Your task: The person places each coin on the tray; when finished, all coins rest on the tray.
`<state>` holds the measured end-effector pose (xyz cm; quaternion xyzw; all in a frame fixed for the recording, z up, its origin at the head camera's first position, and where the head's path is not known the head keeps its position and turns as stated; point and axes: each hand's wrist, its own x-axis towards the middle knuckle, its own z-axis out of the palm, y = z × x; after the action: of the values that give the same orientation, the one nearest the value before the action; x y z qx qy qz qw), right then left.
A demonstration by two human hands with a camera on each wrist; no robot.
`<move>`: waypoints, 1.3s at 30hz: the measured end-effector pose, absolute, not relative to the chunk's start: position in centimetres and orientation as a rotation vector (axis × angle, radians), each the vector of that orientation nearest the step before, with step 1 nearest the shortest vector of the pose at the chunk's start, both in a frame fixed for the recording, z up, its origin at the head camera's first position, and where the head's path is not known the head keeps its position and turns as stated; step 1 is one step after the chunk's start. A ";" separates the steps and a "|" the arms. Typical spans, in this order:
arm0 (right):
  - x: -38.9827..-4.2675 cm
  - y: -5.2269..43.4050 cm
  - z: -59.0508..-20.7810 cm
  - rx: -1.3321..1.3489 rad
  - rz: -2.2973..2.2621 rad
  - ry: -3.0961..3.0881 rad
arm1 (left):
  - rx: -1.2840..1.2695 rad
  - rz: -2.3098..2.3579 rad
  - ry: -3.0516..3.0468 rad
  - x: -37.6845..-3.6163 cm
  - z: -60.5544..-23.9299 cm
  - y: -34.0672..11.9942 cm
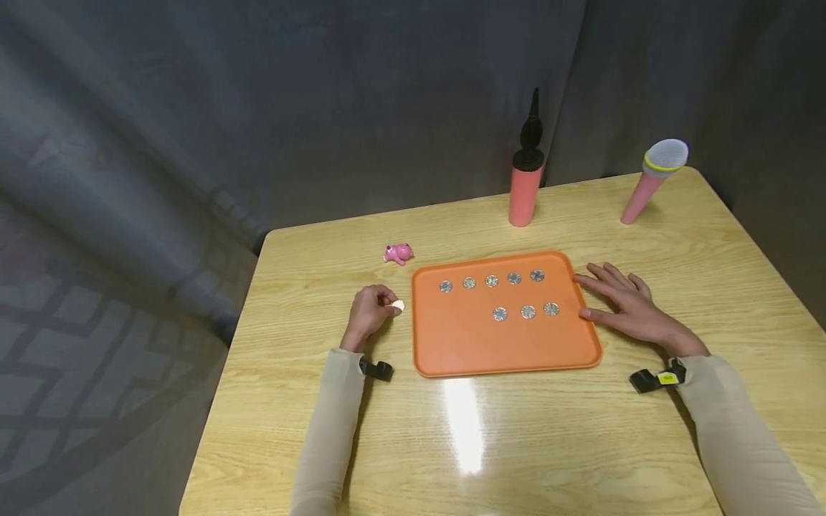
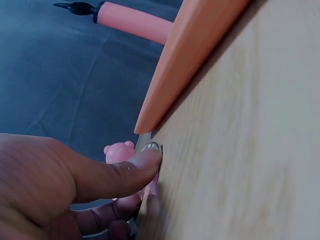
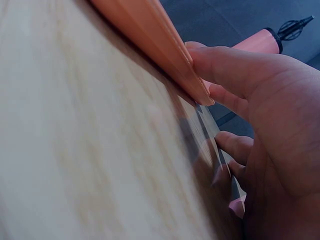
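My left hand point(image 1: 371, 313) pinches a silver coin point(image 1: 399, 305) between thumb and fingers, just left of the orange tray point(image 1: 477, 351). In the left wrist view the coin's ridged rim shows past the thumb tip, close over the tabletop. Several silver coins lie flat in a row along the tray's far side, among them a leftmost coin point(image 1: 446, 287). Three more form a nearer row, with a coin point(image 1: 528, 312) in its middle. My right hand point(image 1: 629, 308) has its fingers spread; thumb and index finger touch the tray's right rim.
A pink animal figurine point(image 1: 399, 253) lies on the wooden table point(image 1: 310, 430) behind my left hand. Behind the tray stands a pink hand pump point(image 1: 524, 193) with a black nozzle. At the far right is a pink microphone-shaped thing point(image 1: 639, 197). Dark curtains point(image 1: 387, 107) hang behind.
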<state>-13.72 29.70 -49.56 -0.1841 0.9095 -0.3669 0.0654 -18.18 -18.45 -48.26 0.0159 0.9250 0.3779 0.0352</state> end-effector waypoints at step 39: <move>-13.6 29.6 -49.4 -0.501 -1.131 2.720 | -0.385 1.772 2.512 -18.0 -45.7 -22.0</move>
<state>-13.60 29.61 -49.41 -0.1672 0.9076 -0.3773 0.0768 -18.04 -21.99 -45.71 -0.1243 0.8107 0.5717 0.0218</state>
